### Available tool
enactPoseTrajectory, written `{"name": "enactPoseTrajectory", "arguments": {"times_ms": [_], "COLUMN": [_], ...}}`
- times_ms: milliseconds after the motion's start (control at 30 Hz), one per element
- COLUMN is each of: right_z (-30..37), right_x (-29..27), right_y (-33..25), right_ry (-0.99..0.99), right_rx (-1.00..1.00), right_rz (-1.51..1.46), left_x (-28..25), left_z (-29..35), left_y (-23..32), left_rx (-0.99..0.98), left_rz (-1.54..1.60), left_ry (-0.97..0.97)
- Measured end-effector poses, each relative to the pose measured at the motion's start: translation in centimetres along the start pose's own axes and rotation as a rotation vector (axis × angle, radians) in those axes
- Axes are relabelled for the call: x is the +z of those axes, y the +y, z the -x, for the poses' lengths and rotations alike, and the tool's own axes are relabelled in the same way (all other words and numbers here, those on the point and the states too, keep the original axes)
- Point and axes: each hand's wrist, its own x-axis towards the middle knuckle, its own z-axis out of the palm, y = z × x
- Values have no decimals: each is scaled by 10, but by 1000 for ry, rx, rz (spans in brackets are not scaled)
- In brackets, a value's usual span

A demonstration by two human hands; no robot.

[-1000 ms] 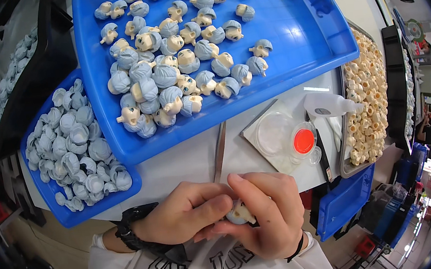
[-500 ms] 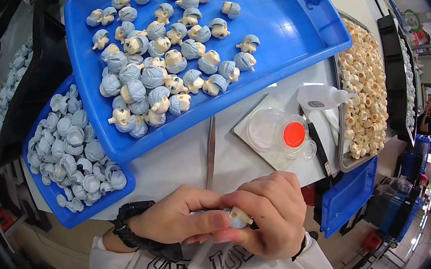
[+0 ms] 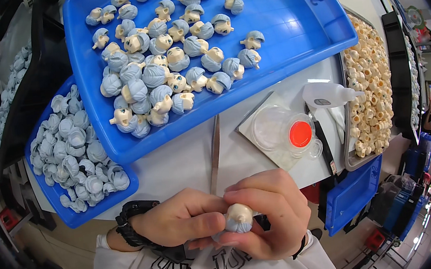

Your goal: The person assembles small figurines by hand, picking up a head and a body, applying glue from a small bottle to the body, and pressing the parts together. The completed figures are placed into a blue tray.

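A small doll head point(image 3: 239, 218) with a cream face part and pale blue hair is held close to my shirt, between both hands. The thumb and fingers of my left hand point(image 3: 185, 220) close on its left side. My right hand point(image 3: 277, 207) wraps round the other side, fingers curled over the top and thumb below. Part of the head is hidden behind the fingers. Beyond the hands, a large blue tray point(image 3: 291, 56) bears many similar doll heads point(image 3: 177, 59) with blue hair, most heaped toward its left side.
At left, a smaller blue bin point(image 3: 65, 218) holds loose blue hair pieces point(image 3: 75, 137). A metal tray point(image 3: 352, 145) of cream face parts point(image 3: 372, 85) stands at right. Between them lie a metal strip point(image 3: 216, 155), a clear dish with a red centre point(image 3: 300, 134), a white squeeze bottle point(image 3: 328, 95) and a black-handled tool point(image 3: 324, 143).
The doll head has turned in my fingers, so more of its cream part and blue hair shows. Both hands stay closed round it. The whole view has shifted slightly.
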Motion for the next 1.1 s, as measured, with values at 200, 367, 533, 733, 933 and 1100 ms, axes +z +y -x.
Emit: {"name": "enactPoseTrajectory", "arguments": {"times_ms": [200,367,533,733,933,1100], "right_z": [-1,0,-2,3,26,63], "right_x": [3,3,2,-9,-87,-169], "right_y": [-1,-1,-3,2,27,53], "right_ry": [-4,7,24,11,549,318], "right_rx": [-18,-16,-49,-261,254,771], "right_rz": [32,32,97,245,696,971], "left_x": [1,0,0,1,8,4], "left_z": [1,1,1,6,-3,-2], "left_y": [0,5,8,14,28,8], "left_rx": [6,-68,-121,-110,375,240], "left_rz": [18,34,14,182,526,548], "left_ry": [-5,-1,26,7,173,225]}}
